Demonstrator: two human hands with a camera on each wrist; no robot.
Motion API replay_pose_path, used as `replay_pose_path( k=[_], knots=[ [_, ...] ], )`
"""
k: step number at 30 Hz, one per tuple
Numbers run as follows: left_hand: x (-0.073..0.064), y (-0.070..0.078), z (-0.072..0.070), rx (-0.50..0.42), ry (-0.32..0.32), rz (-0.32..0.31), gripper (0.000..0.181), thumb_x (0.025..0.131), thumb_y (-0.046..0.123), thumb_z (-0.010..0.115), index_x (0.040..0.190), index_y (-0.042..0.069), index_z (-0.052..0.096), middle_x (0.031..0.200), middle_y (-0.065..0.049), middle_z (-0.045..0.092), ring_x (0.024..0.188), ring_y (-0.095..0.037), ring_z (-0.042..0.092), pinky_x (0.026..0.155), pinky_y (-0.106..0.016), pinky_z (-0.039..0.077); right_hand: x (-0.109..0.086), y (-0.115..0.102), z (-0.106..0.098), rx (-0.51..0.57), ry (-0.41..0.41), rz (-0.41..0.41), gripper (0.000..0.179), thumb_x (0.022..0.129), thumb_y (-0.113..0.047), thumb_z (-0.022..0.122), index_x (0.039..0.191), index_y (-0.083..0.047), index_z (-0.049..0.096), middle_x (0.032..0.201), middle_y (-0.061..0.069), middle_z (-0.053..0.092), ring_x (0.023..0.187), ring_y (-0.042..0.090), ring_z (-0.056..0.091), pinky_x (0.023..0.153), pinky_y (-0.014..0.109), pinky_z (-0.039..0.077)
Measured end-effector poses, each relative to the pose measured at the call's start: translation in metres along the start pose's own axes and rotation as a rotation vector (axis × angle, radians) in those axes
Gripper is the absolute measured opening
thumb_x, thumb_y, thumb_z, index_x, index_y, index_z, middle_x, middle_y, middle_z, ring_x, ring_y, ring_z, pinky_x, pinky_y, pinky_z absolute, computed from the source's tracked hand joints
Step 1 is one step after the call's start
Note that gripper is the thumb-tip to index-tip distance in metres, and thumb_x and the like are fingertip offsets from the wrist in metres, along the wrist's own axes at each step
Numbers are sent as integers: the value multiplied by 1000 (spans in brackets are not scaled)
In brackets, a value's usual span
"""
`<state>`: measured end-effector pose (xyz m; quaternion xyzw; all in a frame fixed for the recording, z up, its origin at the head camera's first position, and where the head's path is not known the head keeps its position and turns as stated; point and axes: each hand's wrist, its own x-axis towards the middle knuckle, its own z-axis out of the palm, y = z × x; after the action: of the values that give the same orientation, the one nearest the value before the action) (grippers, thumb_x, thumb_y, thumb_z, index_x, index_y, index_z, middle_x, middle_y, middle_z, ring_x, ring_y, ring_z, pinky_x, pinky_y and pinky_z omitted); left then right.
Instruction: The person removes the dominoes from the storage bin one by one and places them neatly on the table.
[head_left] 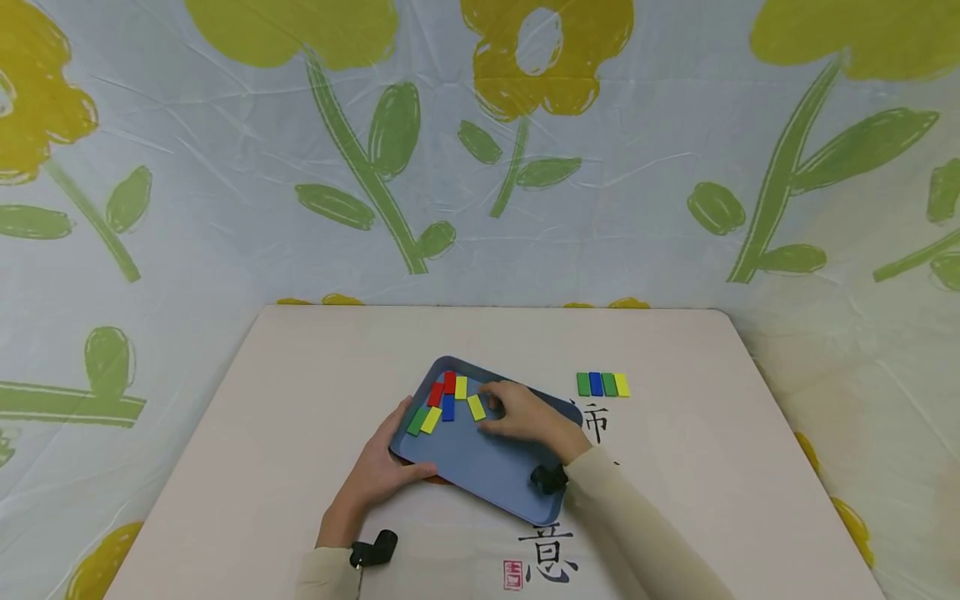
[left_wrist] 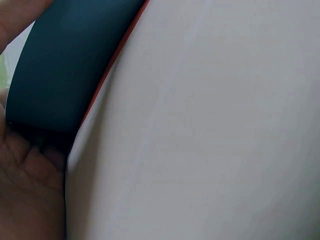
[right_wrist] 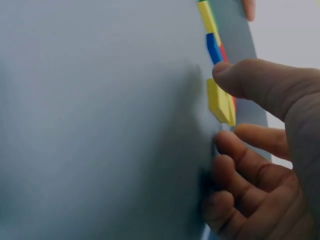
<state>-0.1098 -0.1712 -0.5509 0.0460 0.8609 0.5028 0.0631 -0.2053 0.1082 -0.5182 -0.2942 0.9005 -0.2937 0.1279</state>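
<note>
A blue-grey tray (head_left: pixel 480 467) lies slanted on the table. Small domino-like blocks in red, yellow, blue and green are gathered toward its left end. My left hand (head_left: pixel 382 462) grips the tray's left end, thumb along the near edge; in the left wrist view fingers (left_wrist: pixel 37 160) curl at the tray's side. Over the tray, my right hand (head_left: pixel 525 412) is beside a yellow block (head_left: pixel 476 407). In the right wrist view, thumb and forefinger stand apart on either side of the yellow block (right_wrist: pixel 217 100), with no clear grip. The other fingers are loosely bent.
Right of the tray, several blocks (head_left: pixel 603 384) in green, blue and yellow stand in a row on the pale table (head_left: pixel 675 467). A red strip (left_wrist: pixel 112 65) shows under the tray's edge. Black writing (head_left: pixel 551 554) marks the tabletop. Flowered cloth (head_left: pixel 585 242) hangs behind.
</note>
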Motion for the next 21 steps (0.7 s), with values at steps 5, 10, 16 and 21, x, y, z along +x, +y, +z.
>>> replay_pose_path(
  k=[5,10,16,21],
  knots=[
    [0,0,0,-6,3,5,114,74,40,92,165,27,25,171,-5,26,157,-35,24,123,-65,24,3,-2,3,-8,19,14,54,89,-29,81,133,-3,63,89,1,55,78,13,49,68,28,41],
    [0,0,1,-6,5,7,114,74,40,92,165,27,25,170,-5,27,157,-35,24,122,-65,25,4,-4,5,-48,15,38,52,90,-32,80,132,-6,64,87,-1,52,76,12,47,66,27,39],
    [0,0,0,-9,1,-2,114,74,40,92,165,28,24,171,-5,26,157,-35,24,123,-65,24,5,-4,6,-87,14,43,50,91,-34,79,132,-9,66,87,-2,52,75,12,48,64,26,39],
    [-1,0,0,-13,0,-4,114,74,40,92,165,28,24,171,-5,26,157,-35,24,123,-65,24,6,-4,8,-98,14,43,48,92,-35,78,131,-10,66,87,-3,52,75,11,49,65,26,41]
  ],
)
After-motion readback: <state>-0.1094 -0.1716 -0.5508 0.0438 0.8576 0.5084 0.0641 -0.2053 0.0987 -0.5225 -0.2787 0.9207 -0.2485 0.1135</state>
